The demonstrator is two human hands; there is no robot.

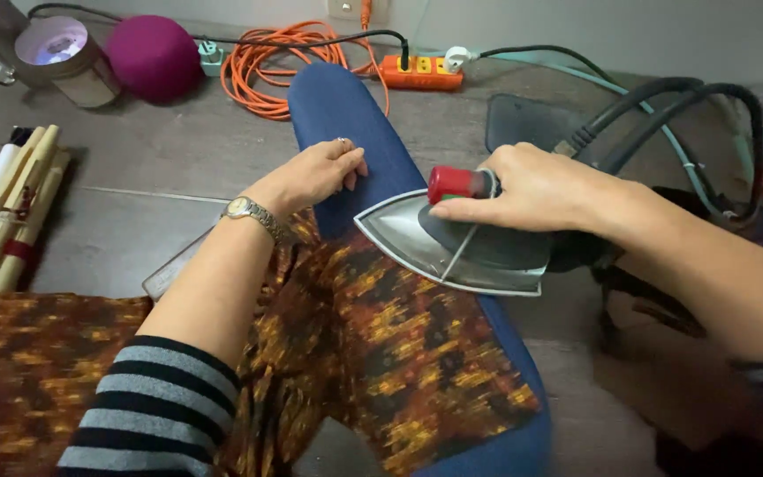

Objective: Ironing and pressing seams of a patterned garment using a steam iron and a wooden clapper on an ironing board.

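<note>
1. Head view, the work:
   - While pressing the cloth (399,353) over the blue board (346,115), best to keep the iron (461,243) flat and gliding rather than parked in one spot.
   - Worth steering the pointed tip along the weave, towards the bare end of the board, with folds smoothed ahead of the metal.
   - Safest with bare fingers well off the tip's path, since the tip points straight at the left hand (315,174) and sits near it.
   - Also wise to leave slack in the black hose (664,97), so no drag on the iron.

2. Head view, the hands:
   - Right hand (536,190): clenched over the top of the iron, thumb stretched forward under the red knob (450,183), fingers wrapped round the grip.
   - Left hand: loosely curled, fingertips down on the board just beside the cloth's upper edge; grasping nothing that shows, though a pinch of cloth underneath cannot be ruled out. Watch (245,209) on the wrist.

3. Head view, places:
   - Cloth: brown and orange, draped over the board's near part and spilling left onto the counter (134,177).
   - Iron: at the cloth's upper edge, tip over bare blue; flat contact or slight lift not clear.
   - Orange cable (267,62): coiled at the counter's far side, well apart.
</note>
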